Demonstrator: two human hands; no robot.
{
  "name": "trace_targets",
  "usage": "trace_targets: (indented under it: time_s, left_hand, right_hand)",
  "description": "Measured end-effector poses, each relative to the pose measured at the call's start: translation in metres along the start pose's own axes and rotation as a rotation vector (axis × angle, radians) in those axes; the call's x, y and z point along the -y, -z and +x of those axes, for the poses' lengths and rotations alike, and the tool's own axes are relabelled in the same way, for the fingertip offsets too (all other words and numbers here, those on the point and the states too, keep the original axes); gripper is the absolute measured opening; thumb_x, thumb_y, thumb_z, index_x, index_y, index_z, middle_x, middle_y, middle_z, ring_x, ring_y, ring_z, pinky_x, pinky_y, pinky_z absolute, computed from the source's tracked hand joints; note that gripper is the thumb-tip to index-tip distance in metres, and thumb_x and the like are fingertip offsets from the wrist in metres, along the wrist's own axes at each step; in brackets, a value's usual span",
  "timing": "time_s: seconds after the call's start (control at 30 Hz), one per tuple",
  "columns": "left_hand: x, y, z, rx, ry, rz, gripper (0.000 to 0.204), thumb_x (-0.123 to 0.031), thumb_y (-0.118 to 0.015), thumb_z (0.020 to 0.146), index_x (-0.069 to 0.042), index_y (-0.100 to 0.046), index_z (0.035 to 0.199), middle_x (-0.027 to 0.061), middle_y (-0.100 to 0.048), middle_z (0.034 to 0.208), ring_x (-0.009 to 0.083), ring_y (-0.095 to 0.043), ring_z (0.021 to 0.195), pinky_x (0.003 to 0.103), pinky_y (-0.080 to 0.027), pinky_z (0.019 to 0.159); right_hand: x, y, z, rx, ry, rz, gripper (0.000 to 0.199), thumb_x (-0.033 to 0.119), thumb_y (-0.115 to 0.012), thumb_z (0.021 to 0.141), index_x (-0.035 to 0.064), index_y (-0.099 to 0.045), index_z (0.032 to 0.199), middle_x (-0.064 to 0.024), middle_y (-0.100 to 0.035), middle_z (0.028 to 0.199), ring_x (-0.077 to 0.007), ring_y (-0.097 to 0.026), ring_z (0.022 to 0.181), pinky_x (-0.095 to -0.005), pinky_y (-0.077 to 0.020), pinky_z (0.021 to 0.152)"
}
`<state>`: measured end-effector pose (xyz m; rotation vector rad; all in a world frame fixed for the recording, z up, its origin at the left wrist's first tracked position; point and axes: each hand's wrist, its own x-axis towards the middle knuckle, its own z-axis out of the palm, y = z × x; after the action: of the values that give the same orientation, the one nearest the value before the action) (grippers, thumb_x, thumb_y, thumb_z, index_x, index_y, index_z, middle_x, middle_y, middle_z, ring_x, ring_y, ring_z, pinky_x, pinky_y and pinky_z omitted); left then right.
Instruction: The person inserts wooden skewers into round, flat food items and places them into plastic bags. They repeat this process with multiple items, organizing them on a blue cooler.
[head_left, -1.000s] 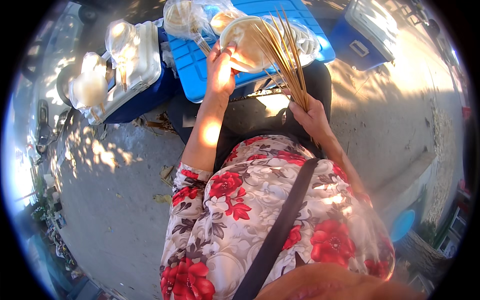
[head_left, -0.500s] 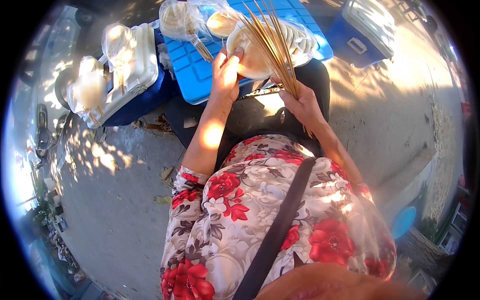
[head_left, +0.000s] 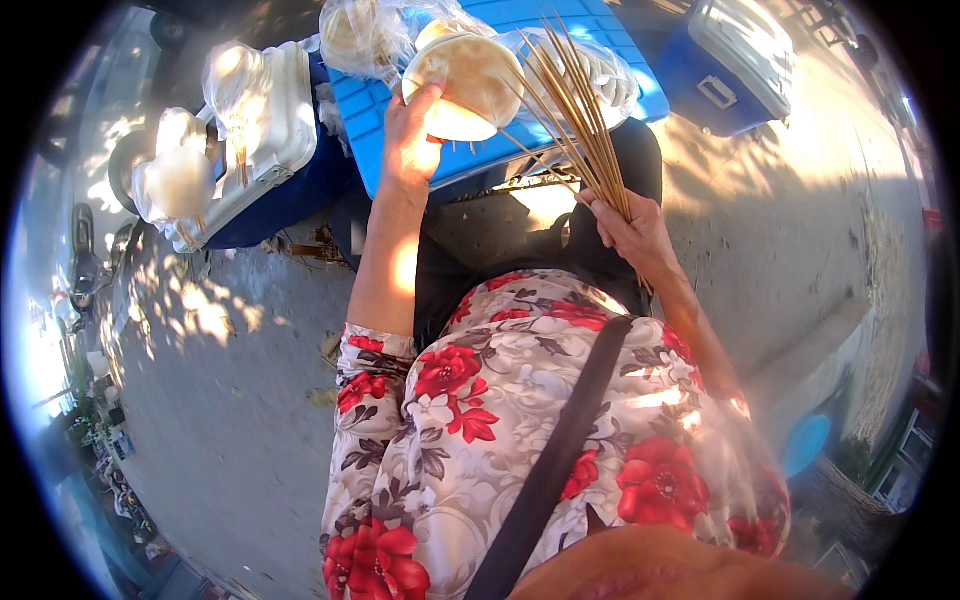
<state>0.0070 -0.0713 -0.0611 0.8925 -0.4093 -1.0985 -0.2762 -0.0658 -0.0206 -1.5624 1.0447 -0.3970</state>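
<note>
My left hand grips a round, pale flatbread by its left edge, thumb on top. A bundle of thin wooden skewers is in my closed right hand, fanned upward. One skewer slants out of the bundle toward the flatbread's lower right edge; whether it goes in, I cannot tell. Just behind the skewers, a clear plastic bag holds a stack of similar rounds on the blue lid. Another bagged bunch lies at that lid's far left.
To the left, a blue cooler with a white lid carries bagged rounds on sticks. Another blue and white cooler stands at the far right. Sunlit grey pavement surrounds me, and a light-blue round object is at the right.
My left hand has moved left with one flatbread, away from the bagged stack. My right hand has shifted right and slightly nearer with the skewers, one of which now slants apart.
</note>
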Motion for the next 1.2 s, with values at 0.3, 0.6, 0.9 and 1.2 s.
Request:
trace_targets:
  time_s: [0.3,0.6,0.9,1.2]
  left_hand:
    - [-0.010,0.010,0.013,-0.097,-0.024,-0.026,0.045,-0.007,-0.065,0.078,0.001,-0.048,0.119,0.0126,-0.058,0.106,0.0241,-0.061,0.094,0.038,-0.053,0.079]
    - [-0.012,-0.005,0.000,-0.123,-0.031,0.039,0.040,-0.007,-0.067,0.076,0.000,-0.052,0.113,0.0117,-0.060,0.100,0.0236,-0.062,0.090,0.038,-0.054,0.077]
    - [0.004,-0.009,-0.007,0.041,-0.038,-0.002,0.040,-0.005,-0.061,0.078,0.002,-0.050,0.116,0.0108,-0.057,0.105,0.0217,-0.058,0.095,0.036,-0.050,0.081]
    - [0.012,-0.035,-0.028,0.054,-0.078,0.123,0.036,-0.007,-0.063,0.078,-0.002,-0.054,0.113,0.0056,-0.061,0.098,0.0154,-0.058,0.090,0.030,-0.046,0.080]
  right_hand:
    - [0.008,0.008,-0.027,0.055,-0.047,0.183,0.036,0.007,-0.051,0.088,0.0021,-0.052,0.124,0.0050,-0.044,0.067,-0.0037,-0.038,0.054,-0.0204,-0.0325,0.048]
    - [0.006,0.010,-0.018,0.055,-0.005,0.085,0.035,0.008,-0.053,0.087,0.0045,-0.054,0.122,0.0045,-0.050,0.071,-0.0035,-0.039,0.061,-0.0206,-0.0349,0.054]
    - [0.004,0.003,-0.012,-0.027,0.128,-0.042,0.032,0.011,-0.052,0.089,0.0061,-0.057,0.121,0.0036,-0.048,0.069,-0.0050,-0.040,0.063,-0.0229,-0.0364,0.057]
    - [0.007,-0.005,-0.004,-0.025,0.082,0.068,0.034,0.010,-0.051,0.089,0.0060,-0.055,0.123,0.0050,-0.045,0.066,-0.0038,-0.037,0.060,-0.0215,-0.0337,0.054]
